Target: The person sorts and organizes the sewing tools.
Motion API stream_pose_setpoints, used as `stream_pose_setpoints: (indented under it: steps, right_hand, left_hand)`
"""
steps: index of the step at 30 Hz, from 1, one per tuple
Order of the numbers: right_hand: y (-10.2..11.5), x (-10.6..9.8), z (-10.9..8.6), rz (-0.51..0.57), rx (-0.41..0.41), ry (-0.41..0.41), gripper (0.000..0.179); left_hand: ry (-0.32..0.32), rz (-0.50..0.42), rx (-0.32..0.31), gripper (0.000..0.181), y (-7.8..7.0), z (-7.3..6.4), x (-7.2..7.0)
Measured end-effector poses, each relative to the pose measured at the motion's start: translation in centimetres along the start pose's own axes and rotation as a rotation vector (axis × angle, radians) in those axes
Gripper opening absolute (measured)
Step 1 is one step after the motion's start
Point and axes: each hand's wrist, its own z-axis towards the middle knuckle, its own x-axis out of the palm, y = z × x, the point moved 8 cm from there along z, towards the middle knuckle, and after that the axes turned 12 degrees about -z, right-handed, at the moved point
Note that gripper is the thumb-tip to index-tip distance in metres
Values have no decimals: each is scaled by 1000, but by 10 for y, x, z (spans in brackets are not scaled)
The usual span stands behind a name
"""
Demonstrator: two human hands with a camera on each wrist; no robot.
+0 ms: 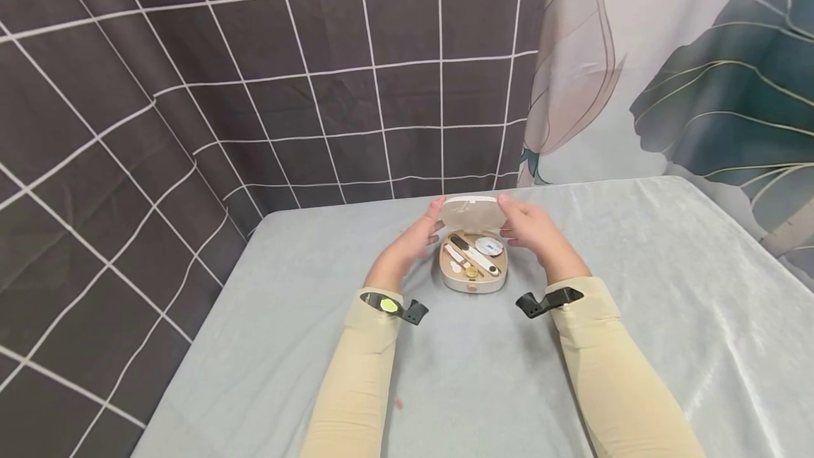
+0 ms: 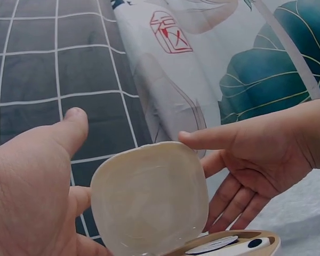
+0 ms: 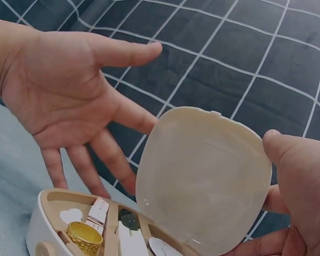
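A small white sewing-kit box (image 1: 458,285) stands on the cloth with its hinged lid (image 1: 472,216) raised. My right hand (image 1: 537,232) pinches the lid's right edge, thumb at the upper corner and fingers behind it. On the other side my left hand (image 1: 407,242) has its fingers extended, fingertips at the lid's left edge and thumb held apart. Inside the tan tray lie a gold thimble (image 3: 85,237), a white tool with a dark end (image 1: 477,257), a white disc (image 1: 489,246) and a slim white-and-pink piece (image 3: 97,212).
Pale grey cloth (image 1: 273,345) covers the table under the box and forearms. A dark gridded curtain (image 1: 305,90) hangs behind and to the left, and a leaf-patterned curtain (image 1: 636,147) at the right. Each wrist wears a black camera strap.
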Motion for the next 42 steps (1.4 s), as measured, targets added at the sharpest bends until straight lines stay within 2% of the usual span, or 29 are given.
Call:
stream_pose_setpoints:
  steps: [3,11,20,28,31,36,42]
  right_hand:
    - [0,2,0,2,-14,20,85]
    - [-1,7,-1,29,-60,96,88]
    - [-4,8,3,48,-97,26,84]
    - [-8,9,7,95,-157,-39,73]
    - [-11,10,9,87,-185,-41,69]
    - [-13,10,7,47,-245,-41,65]
    - [-19,10,5,5,-290,-52,59]
  left_hand:
    - [-3,40,-12,75,0,1,2]
    - [-8,14,-49,78,4,0,1]
    - [18,32,-19,75,4,1,3]
    - [18,55,53,74,6,0,4]
    - [8,72,51,74,8,0,3]
    - [-31,100,6,75,12,0,-1]
    - [-32,198,1,77,17,7,1]
